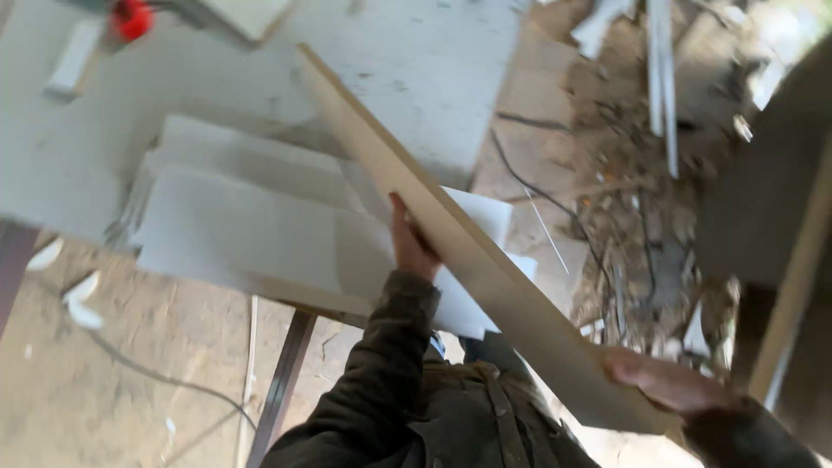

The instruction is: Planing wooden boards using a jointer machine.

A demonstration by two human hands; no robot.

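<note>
A long pale wooden board (433,217) runs diagonally from the upper middle down to the lower right, seen nearly edge-on. My left hand (409,244) grips its underside near the middle, the dark sleeve reaching up from below. My right hand (663,381) clasps the board's near end at the lower right. The board is lifted above a stack of white panels (251,225) lying on a worktable (78,147).
A red object (132,17) sits at the table's far left. A metal table leg (282,381) slants down to the dirt floor. Debris, cables and white strips (663,78) litter the ground to the right. A dark structure (771,217) stands at the right edge.
</note>
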